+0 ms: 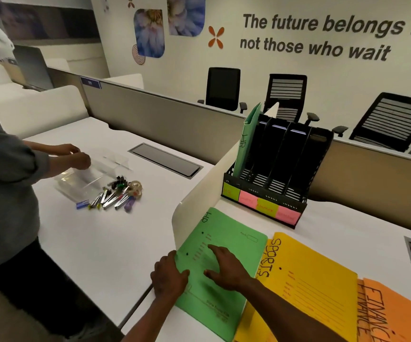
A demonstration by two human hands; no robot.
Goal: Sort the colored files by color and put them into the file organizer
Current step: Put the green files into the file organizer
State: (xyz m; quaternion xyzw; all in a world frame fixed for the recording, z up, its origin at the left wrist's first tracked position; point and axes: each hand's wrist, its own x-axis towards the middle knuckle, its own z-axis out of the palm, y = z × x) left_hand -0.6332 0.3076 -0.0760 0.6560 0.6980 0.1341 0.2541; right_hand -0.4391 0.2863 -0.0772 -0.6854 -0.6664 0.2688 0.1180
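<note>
White tabletop [335, 225] in an office with low grey partitions; black mesh chairs [392, 122] stand along a lettered wall. Black slotted file organizer [273, 169], far centre, upright, its front tagged with green and pink labels; one green file marked HR [245, 141] stands in the leftmost slot. Flat green paper file [224, 240], near edge. Left hand [168, 275] grips its left border, fingers curled over. Right hand [226, 265] rests on top, fingers extended. Yellow file marked SPORTS [308, 280] lies just beside it; orange file marked FINANCE [392, 314] further right.
</note>
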